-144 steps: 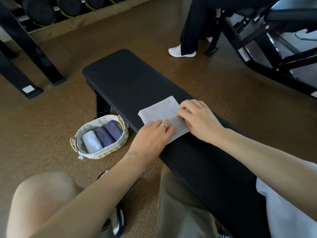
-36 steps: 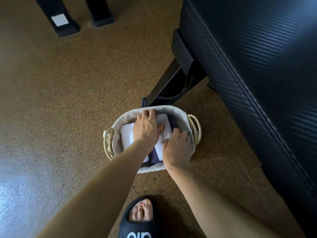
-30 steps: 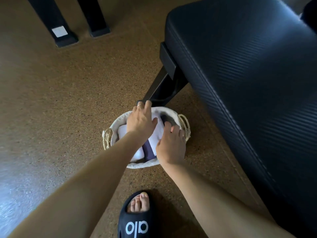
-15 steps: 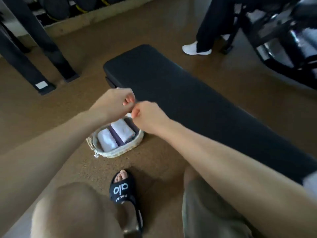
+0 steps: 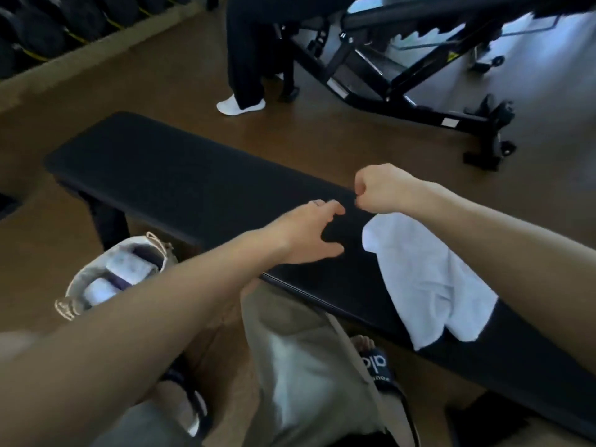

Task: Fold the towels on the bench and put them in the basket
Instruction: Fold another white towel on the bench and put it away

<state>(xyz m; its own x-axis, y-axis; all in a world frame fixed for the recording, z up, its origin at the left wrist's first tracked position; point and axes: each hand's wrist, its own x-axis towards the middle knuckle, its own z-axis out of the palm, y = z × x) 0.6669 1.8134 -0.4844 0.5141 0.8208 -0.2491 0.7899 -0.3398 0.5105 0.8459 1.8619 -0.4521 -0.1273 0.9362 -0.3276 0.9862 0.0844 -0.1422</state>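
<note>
On the black bench, an unfolded white towel lies to my right, its length running back toward me. My right hand, clenched empty, hovers nearest its far corner; my left hand reaches over, fingers spread, empty.

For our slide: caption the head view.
Both hands, left hand and right hand, reach over the bench toward an unfolded white towel.

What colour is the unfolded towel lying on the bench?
White, seen in the head view: the towel on the black bench.
</note>
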